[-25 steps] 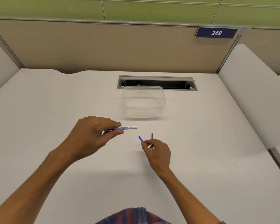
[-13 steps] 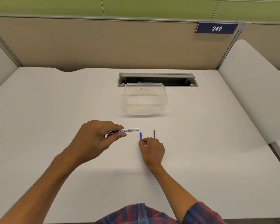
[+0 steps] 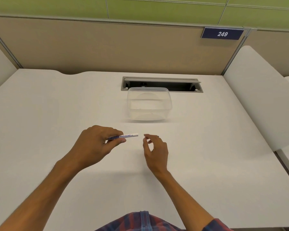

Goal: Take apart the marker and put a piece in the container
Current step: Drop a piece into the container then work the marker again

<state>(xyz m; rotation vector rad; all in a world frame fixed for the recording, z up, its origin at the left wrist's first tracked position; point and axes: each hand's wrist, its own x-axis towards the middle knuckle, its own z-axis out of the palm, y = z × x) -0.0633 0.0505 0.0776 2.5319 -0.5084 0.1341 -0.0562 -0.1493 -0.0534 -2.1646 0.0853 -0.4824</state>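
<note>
Marker body (image 3: 126,136) is pinched level over the table (image 3: 57,114) by left hand (image 3: 97,144), right hand (image 3: 154,147) fingers (image 3: 146,135) loosely curled, contents not discernible, disassembly apparently underway; next, a piece must be dropped into the empty container (image 3: 149,104) beyond.

Left hand (image 3: 95,144): pinches the white marker barrel (image 3: 126,136), which lies level and points right.
Right hand (image 3: 154,148): just right of the barrel tip, fingers loosely curled, not touching it.
Container (image 3: 149,104): clear, on the white desk (image 3: 48,114), beyond both hands.
Sign (image 3: 222,33): reads 249.
</note>
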